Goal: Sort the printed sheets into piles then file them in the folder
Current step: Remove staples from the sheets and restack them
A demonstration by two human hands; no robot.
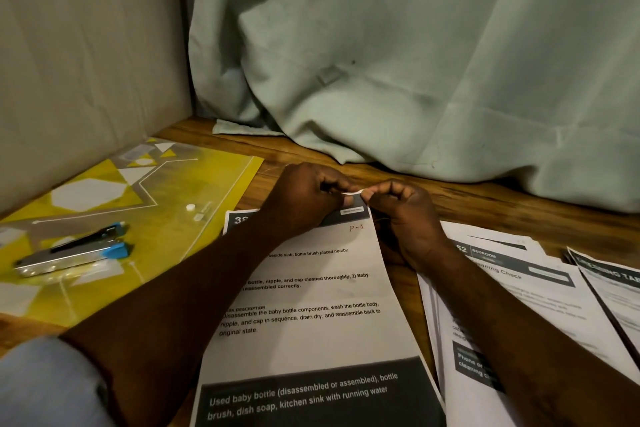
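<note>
At the far left a yellow folder (207, 180) with white hexagons lies flat on the wooden table (502, 208). A blue-ended stapler (74, 255) rests on it, too blurred to show any brand.

The left hand (304, 198) and the right hand (407, 218) meet at the top right corner of the middle sheet (311, 333), fingertips pinched narrowly on that corner. The left forearm covers the start of most lines. What can be read is a header number beginning "38", a red handwritten "P-1", "bottle, nipple, and cap cleaned thoroughly", "Disassemble the baby bottle components, wash the bottle body", and in the dark band, "Used baby bottle (disassembled or assembled), bottle brush, dish soap, kitchen sink with running water".

To the right a pile (540, 302) of sheets is headed "52 BEDROOM" with "...eaning Check" below, the right forearm crossing it. The far-right sheet (620, 295) is cut off and its heading is unreadable. A pale curtain (415, 62) hangs behind.
</note>
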